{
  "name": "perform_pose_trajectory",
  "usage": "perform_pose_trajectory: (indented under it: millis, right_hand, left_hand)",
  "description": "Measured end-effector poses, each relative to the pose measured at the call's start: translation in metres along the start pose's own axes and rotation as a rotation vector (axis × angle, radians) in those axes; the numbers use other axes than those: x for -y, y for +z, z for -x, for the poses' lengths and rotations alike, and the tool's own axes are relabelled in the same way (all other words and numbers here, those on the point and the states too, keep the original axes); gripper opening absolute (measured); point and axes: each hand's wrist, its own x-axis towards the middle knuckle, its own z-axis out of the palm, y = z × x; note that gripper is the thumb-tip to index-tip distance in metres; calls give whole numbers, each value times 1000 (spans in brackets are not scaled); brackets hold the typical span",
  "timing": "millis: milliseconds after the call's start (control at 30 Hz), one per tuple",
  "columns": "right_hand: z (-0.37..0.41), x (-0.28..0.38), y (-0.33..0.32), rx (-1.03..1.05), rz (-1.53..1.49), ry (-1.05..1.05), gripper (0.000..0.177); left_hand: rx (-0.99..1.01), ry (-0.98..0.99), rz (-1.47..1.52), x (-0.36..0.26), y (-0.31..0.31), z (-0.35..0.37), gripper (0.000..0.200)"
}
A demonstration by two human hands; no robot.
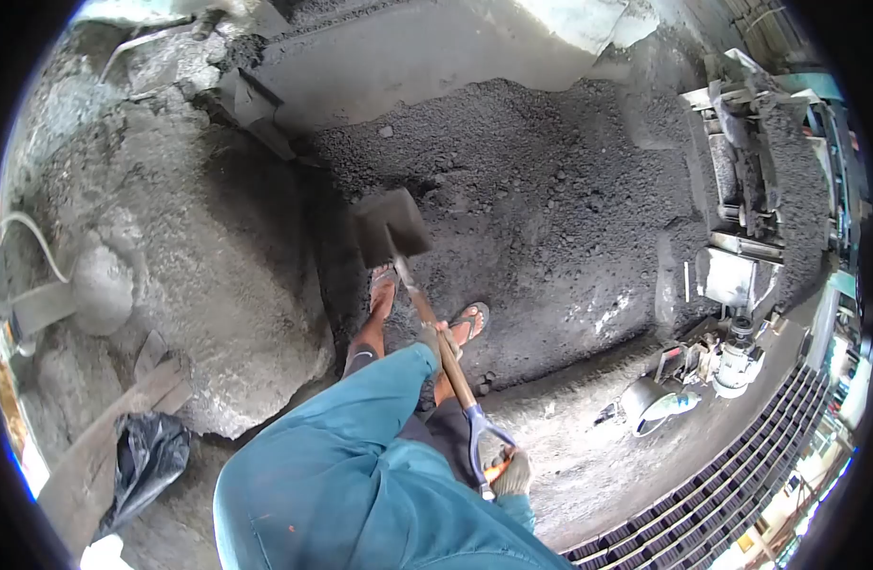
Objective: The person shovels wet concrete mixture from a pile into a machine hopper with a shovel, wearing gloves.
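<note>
A shovel with a wooden shaft slants across the middle of the view. My left hand, in a greyish glove, is wrapped around its shaft about midway. At the near end, my right hand, also gloved with a bit of orange at the fingers, is closed on the blue D-shaped handle. The flat metal blade is beyond my feet, over the edge of a bed of dark grey gravelly material. One sandalled foot stands right of the shaft, the other left, close by the blade.
A large pale mound rises on the left, with a wooden plank and black plastic bag below it. Machinery stands on the right, with a motor and a bucket. Rows of dark blocks line the lower right.
</note>
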Motion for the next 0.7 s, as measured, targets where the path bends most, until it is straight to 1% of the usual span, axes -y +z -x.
perform_pose_trajectory:
  millis: [33, 67, 100, 167, 200, 233, 267, 300, 333, 367, 433, 500, 533, 567, 600, 633, 667, 700]
  right_hand:
    - [6, -10, 12, -98, -6, -90, 6]
    - [14, -19, 28, -172, 84, -162, 8]
    - [10, -28, 49, -239, 171, -239, 12]
    - [-14, -61, 94, -365, 317, -466, 26]
    - [-44, -88, 96, -231, 190, -500, 35]
    - [-49, -101, 138, -239, 247, -563, 36]
    - [-34, -92, 198, -222, 173, -486, 29]
    - [-47, -93, 229, -62, -199, -373, 28]
    - [-73, -98, 249, 124, -203, -202, 30]
    - [-87, -111, 247, -56, -183, -158, 35]
    - [-98, -116, 226, -121, -39, -346, 48]
    - [-107, -114, 197, -211, -1, -366, 51]
    - [-155, -150, 160, -249, 48, -498, 52]
    - [-168, -156, 136, -239, 123, -556, 50]
    - [-141, -131, 132, -243, 114, -468, 50]
    - [-113, -106, 129, -247, 100, -382, 51]
    - [-108, -101, 112, -181, 28, -331, 53]
    - [-99, -103, 85, -116, -54, -291, 56]
  left_hand:
    - [-19, -22, -111, 1, -7, -3, 28]
    - [-37, -48, -226, -1, -14, -11, 27]
    - [-25, -59, -266, -16, -20, -26, 26]
    - [2, -84, -346, -63, -34, -56, 25]
    - [-25, -26, -423, -106, -36, -83, 34]
    - [-54, 54, -466, -143, -27, -92, 33]
    - [-78, 166, -495, -178, -7, -90, 32]
    - [-95, 262, -508, -205, 10, -83, 30]
    - [-110, 339, -512, -221, 25, -75, 29]
    - [-109, 390, -514, -228, 37, -69, 28]
    - [-105, 454, -496, -221, 40, -62, 25]
    - [-102, 477, -469, -193, 33, -54, 23]
    - [-93, 465, -469, -183, 29, -47, 21]
    - [-84, 433, -477, -174, 23, -39, 20]
    - [-40, 306, -567, -171, 20, -32, 14]
    - [-51, 282, -593, -158, 18, -20, 8]
    - [-49, 263, -630, -143, 25, 0, 9]
    - [40, 271, -679, -122, 32, 30, 14]
